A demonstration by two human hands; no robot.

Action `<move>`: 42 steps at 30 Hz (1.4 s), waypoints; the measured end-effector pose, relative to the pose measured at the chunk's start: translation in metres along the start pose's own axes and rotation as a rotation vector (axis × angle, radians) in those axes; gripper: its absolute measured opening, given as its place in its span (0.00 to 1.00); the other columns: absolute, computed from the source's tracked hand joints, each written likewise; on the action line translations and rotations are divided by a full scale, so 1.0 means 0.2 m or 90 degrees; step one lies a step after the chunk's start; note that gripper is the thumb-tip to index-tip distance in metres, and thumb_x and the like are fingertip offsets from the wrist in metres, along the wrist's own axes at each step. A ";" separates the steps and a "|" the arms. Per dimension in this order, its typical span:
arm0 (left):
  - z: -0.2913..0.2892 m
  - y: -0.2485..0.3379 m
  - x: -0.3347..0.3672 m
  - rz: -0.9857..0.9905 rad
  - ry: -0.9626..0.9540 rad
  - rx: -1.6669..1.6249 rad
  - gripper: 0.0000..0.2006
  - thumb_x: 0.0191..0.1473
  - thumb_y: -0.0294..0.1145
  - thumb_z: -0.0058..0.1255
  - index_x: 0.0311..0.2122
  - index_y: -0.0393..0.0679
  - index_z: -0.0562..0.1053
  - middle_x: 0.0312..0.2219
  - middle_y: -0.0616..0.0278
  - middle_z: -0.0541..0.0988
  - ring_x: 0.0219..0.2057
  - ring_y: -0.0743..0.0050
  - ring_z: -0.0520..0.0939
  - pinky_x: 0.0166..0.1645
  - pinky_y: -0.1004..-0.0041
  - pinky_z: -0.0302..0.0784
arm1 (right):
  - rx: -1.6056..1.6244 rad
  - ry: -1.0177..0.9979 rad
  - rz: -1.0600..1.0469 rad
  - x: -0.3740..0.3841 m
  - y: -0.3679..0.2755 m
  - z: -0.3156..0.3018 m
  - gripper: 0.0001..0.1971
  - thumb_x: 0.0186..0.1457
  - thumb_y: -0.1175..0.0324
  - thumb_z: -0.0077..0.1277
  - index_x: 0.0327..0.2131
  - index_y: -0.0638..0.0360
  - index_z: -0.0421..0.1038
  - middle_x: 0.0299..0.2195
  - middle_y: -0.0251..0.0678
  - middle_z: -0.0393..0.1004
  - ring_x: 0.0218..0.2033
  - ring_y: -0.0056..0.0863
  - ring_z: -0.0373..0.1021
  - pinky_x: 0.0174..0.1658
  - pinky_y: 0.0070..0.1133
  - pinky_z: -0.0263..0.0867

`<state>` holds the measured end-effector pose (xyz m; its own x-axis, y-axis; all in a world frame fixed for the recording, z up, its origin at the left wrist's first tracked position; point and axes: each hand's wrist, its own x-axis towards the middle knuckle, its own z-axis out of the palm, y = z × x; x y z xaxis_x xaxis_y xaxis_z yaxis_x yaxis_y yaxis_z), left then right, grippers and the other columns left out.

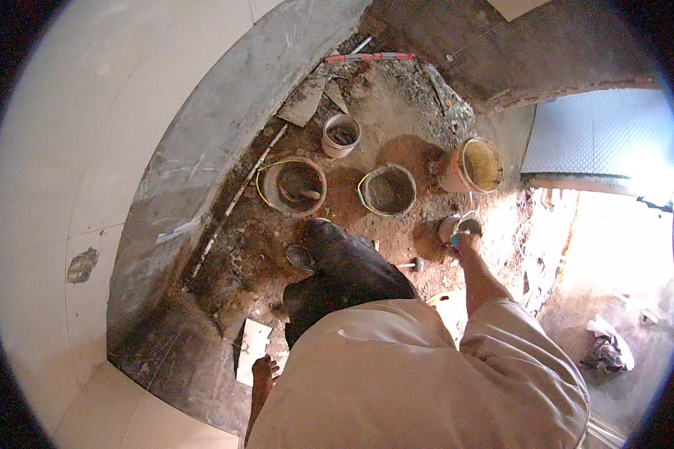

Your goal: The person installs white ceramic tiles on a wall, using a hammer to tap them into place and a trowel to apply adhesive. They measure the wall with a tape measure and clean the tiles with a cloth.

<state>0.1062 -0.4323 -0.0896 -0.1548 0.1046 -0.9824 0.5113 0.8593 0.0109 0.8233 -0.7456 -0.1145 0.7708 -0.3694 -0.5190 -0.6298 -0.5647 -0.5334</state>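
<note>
My right hand (pixel 468 242) reaches down at the right to a small round container (pixel 450 227) on the dirt floor. Its fingers are closed at the container's rim around something with a teal edge, too small to name. My left hand (pixel 263 370) hangs low at the left, beside a white flat board (pixel 252 350). Its fingers are loosely bent and a little apart, with nothing seen in them. Ahead of my dark-trousered leg stand a wide bucket (pixel 320 202) holding a tool with a pale handle and a round bucket (pixel 390 190) of grey wet mix.
A smaller bucket (pixel 341 136) and a tall tilted-looking bucket (pixel 481 166) stand farther off. A hammer-like tool (pixel 418 265) lies near my leg. Along the left wall runs a thin striped rod (pixel 240 194); a red-and-grey level (pixel 370 57) lies at the far end.
</note>
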 end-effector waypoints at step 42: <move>2.83 -0.49 0.47 0.165 0.098 -0.218 0.37 0.60 0.60 0.45 0.63 0.39 0.62 0.57 0.34 0.69 0.57 0.24 0.71 0.59 0.43 0.69 | -1.167 -0.921 -0.956 -1.24 0.69 1.99 0.24 0.55 0.63 0.61 0.55 0.54 0.69 0.52 0.46 0.72 0.53 0.44 0.71 0.51 0.40 0.70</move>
<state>0.5199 -0.7902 -0.2893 -0.1954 0.3882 -0.9006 0.2442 0.9087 0.3387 0.5070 -0.4384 -0.3262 -0.4517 0.4143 -0.7902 0.8896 0.1418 -0.4341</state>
